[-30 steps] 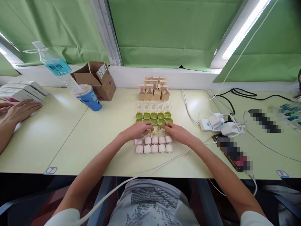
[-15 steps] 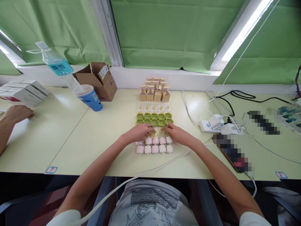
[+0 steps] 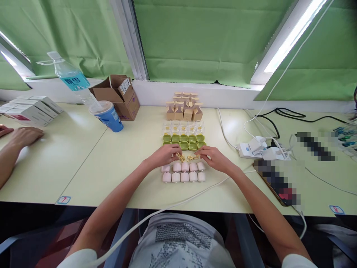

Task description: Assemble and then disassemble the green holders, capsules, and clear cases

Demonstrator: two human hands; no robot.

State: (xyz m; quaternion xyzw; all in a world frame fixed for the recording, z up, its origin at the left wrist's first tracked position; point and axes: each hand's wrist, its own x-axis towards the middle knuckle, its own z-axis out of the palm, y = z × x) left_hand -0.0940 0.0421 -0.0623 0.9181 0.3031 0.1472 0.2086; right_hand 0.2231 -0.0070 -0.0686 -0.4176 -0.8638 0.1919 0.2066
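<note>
Small gold metal clasps (image 3: 193,158) lie in a short row between green open cases and pale pink cases. My left hand (image 3: 166,154) reaches in from the left, fingers bent and pinched at the left cluster of clasps. On the other side my right hand (image 3: 213,157) has its fingers stretched toward the row's right end, thumb and fingers apart. Closest to me sit two rows of pink rounded cases (image 3: 184,176). Beyond the clasps stand two rows of green cases (image 3: 184,145), then clear plastic pieces (image 3: 183,127) with yellow marks.
Open kraft boxes (image 3: 179,111) stand at the back. To the left are a cardboard box (image 3: 126,102), a blue cup (image 3: 111,121), a tilted bottle (image 3: 74,80) and another person's hand (image 3: 26,136). A power strip (image 3: 247,149), cables and a phone (image 3: 275,182) lie right.
My right hand has drawn back slightly to the right and its fingers have straightened, so more clasps show. My left hand has shifted slightly left. A second hand of the other person shows at far left.
</note>
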